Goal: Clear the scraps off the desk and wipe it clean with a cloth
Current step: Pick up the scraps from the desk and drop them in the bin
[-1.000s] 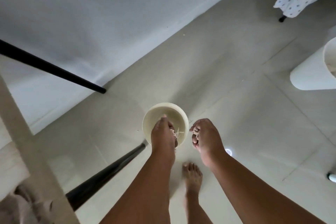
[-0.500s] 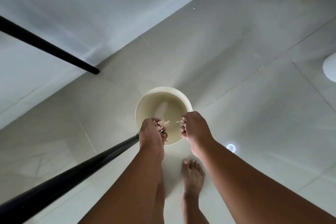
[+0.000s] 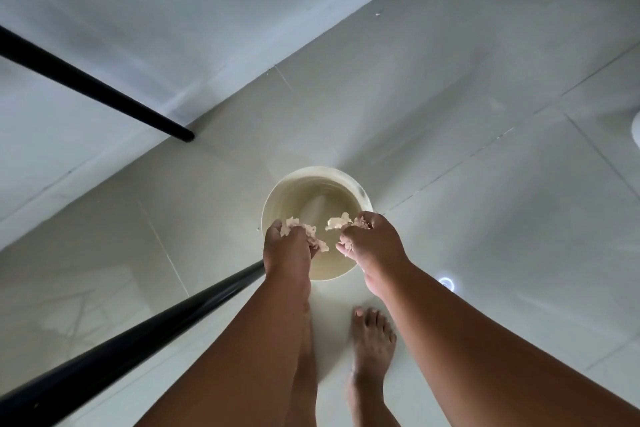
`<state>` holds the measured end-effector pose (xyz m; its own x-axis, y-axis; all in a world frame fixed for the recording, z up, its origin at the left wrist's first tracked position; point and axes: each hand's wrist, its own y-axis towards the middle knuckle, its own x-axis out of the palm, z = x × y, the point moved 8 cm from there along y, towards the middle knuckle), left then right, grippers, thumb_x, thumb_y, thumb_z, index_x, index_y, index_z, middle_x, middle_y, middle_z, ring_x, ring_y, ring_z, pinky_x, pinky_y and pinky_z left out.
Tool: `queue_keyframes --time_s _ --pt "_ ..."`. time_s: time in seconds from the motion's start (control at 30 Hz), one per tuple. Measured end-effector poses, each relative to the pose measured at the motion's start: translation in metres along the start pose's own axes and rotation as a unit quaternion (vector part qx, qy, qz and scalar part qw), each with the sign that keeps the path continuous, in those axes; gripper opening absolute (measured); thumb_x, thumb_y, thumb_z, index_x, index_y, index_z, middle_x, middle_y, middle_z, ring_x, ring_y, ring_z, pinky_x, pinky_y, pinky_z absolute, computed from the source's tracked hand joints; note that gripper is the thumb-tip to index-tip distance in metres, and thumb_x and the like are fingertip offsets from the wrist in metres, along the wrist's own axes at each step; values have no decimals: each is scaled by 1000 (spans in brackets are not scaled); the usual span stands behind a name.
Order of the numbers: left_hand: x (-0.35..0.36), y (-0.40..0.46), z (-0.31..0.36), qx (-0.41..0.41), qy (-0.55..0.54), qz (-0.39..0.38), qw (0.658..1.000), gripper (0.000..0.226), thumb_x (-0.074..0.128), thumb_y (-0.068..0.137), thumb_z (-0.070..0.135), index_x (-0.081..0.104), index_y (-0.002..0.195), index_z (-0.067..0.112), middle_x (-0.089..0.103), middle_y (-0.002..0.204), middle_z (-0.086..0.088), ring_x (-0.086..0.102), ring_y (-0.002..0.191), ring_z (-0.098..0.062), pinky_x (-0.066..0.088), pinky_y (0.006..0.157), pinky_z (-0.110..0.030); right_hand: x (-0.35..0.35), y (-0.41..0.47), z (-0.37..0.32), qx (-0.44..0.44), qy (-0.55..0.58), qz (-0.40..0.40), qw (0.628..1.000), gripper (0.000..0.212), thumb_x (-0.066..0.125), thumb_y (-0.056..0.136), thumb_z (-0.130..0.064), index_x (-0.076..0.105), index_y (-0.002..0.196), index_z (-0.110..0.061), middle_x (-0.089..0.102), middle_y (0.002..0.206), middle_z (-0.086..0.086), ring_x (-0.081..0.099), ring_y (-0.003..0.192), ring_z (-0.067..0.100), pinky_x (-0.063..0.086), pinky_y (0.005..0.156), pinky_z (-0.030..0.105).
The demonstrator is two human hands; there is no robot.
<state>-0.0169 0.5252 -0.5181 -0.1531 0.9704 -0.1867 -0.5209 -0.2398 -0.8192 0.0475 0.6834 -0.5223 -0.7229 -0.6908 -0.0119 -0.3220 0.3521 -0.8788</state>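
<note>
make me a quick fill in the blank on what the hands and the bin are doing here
1. Both hands, left hand and right hand, hold pale ____.
2. The hands are above a round cream ____ that stands on the floor.
3. The bucket stands on pale floor ____.
4. Below the right hand, a bare ____ rests on the tiled floor.

Missing words: scraps; bucket; tiles; foot

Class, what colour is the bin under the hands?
The bin is pale cream, seen best in the head view.
</note>
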Motion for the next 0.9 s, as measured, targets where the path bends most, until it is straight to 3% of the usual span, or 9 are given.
queue_keyframes --time_s 0.07,0.17,0.23,0.3,0.37,0.47,0.6,0.77,0.9 --pt "-2 -1 1 -2 -5 -1 1000 68 51 93 4 36 156 23 59 134 -13 70 104 -27 61 92 -43 -1 1 -1 -3 -15 2 1000 36 62 85 4 60 117 -13 65 100 7 69 86 24 63 88 44" --pt "-2 -4 4 -4 -21 -1 1000 67 57 95 10 34 157 23 63 118 -8 71 94 -24 61 94 -46 -2 -1 -3 -10 -36 -8 999 34 59 84 0 60 115 -13 68 82 10 64 72 22 58 92 49" --pt "-2 -7 6 -5 -23 3 1000 65 55 96 11 35 157 24 60 106 -1 66 85 -22 60 94 -46 -4 -1 -4 -6 -40 -4 999 45 62 85 -5 58 128 -16 65 96 11 64 84 20 58 97 47" --pt "-2 -10 8 -3 -25 1 1000 61 52 98 13 36 156 25 57 105 1 64 91 -23 58 96 -46 -4 -2 -3 4 -32 -3 999 61 64 87 -8 49 146 -19 55 105 7 59 88 20 59 98 44" --pt "0 -12 12 -4 -26 -11 1000 57 49 101 18 37 156 24 58 115 0 64 101 -25 56 99 -48 -3 -4 -6 10 -17 -9 1000 63 65 90 -11 46 150 -20 56 112 9 60 88 20 61 94 41" --pt "5 -13 13 -26 -50 -33 998 48 43 104 28 42 152 23 50 147 -8 55 129 -30 46 109 -54 -1 -8 -10 13 10 -17 1000 59 63 93 -12 47 149 -19 59 124 14 65 91 19 63 85 34" --pt "11 -14 14 -31 -57 -46 997 49 40 107 42 38 154 27 40 159 -13 44 144 -31 40 115 -55 0 -10 -10 12 14 -21 1000 57 61 95 -11 47 150 -17 59 129 12 65 91 16 63 86 35" --pt "12 -10 11 -25 -49 -47 997 49 39 107 42 38 154 26 36 162 -14 40 147 -32 42 113 -54 -2 -9 -2 21 9 -16 1000 49 61 97 -11 51 145 -16 58 88 4 59 72 12 63 83 34" --pt "8 -15 12 -17 -38 -43 998 44 40 106 41 44 149 29 42 156 -11 46 140 -31 44 112 -53 -5 -19 -5 5 -6 -9 1000 50 61 98 -12 50 146 -15 60 115 8 62 84 13 63 85 35"
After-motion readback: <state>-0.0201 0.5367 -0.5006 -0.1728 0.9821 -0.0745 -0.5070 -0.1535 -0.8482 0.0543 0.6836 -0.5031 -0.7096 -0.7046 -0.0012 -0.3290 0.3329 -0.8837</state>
